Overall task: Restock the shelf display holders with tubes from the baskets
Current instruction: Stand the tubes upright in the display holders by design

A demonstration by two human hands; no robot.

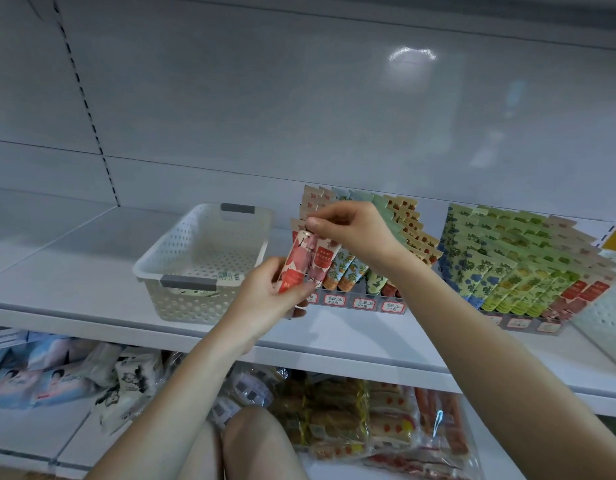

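From the head view, the person is crouched in front of a white metal shelf (92,271), both bare arms reaching forward. The left hand (265,296) has its fingers curled round the lower, cap end of a red-and-pink patterned tube (294,263), which is held nearly upright just in front of the left-hand clear acrylic display holder (363,304). The right hand (351,230) comes in from above and pinches the flat crimped top of the same tube between thumb and forefinger. A second tube of the same pattern (323,263) stands touching it on the right. I cannot tell whether that one is in the left hand or already seated in the holder.

The holder carries rows of tilted tubes in orange, blue, green and red prints, with small handwritten labels along its front edge. Well to the right on the same shelf stands a second clear display holder (518,323), packed with blue, green, yellow and red tubes.

Just left of the hands sits a white perforated plastic basket with grey handles (192,306), with a pale green tube (227,277) lying flat on its floor. The shelf below holds wrapped snack packets (351,420) and pale blue soft packs (29,375).
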